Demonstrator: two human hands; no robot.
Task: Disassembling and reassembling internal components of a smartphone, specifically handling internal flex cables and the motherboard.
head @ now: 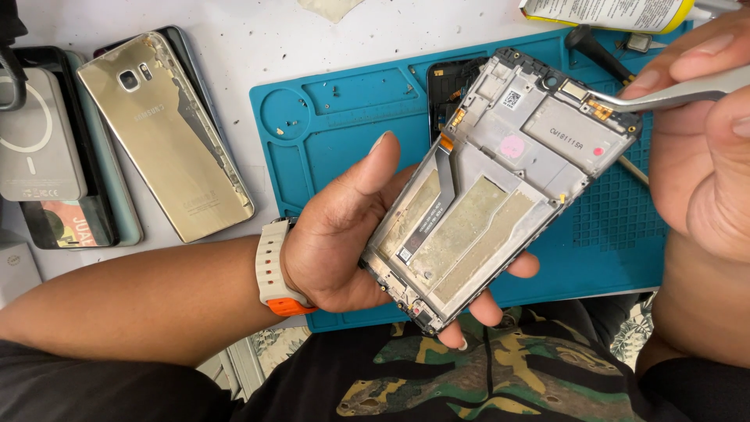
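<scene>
Opened phone frame (492, 187) is gripped in left hand (344, 234), held over blue mat (351, 109); metal tweezers (672, 94), pinched by right hand (703, 133), are touching frame's far-right corner.

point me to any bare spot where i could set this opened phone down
Free: the white table between the gold phone back and the blue mat, and the mat's left half above the left hand. Crowded: the far left, with stacked phones, and the mat's top right, where the right hand works tweezers on the opened phone.
</scene>
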